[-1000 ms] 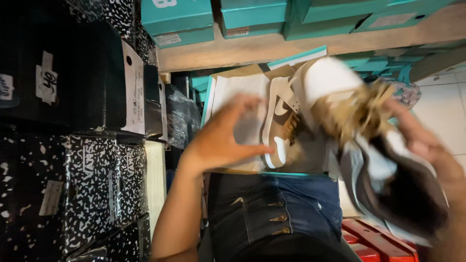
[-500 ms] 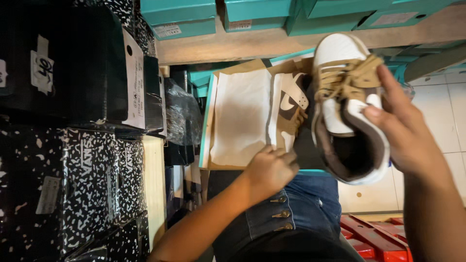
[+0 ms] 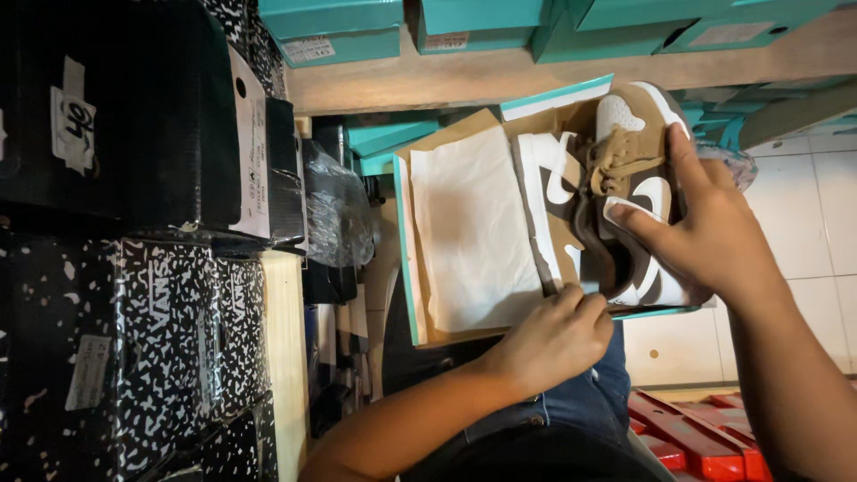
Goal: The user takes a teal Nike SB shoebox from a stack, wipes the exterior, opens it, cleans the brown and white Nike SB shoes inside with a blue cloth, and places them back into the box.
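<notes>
An open teal shoebox [image 3: 406, 268] with a brown inside rests on my lap, with white tissue paper [image 3: 473, 232] spread over its left half. One brown and white sneaker [image 3: 546, 192] lies on its side in the box. My right hand [image 3: 714, 236] grips a second brown and white sneaker [image 3: 629, 147] with tan laces and holds it in the box against the first one. My left hand [image 3: 553, 337] is curled on the near edge of the box, right below the sneakers.
Black shoeboxes [image 3: 116, 116] and black-and-white speckled boxes [image 3: 152, 339] are stacked at the left. Teal boxes [image 3: 330, 31] sit on a wooden shelf [image 3: 428, 80] at the top. A clear plastic bag [image 3: 335, 210] lies beside the box. Red crates [image 3: 705, 437] and white floor tiles [image 3: 803, 214] are at the right.
My right hand has brought the second sneaker down into the box beside the first. My left hand has drawn back from over the box to its near edge.
</notes>
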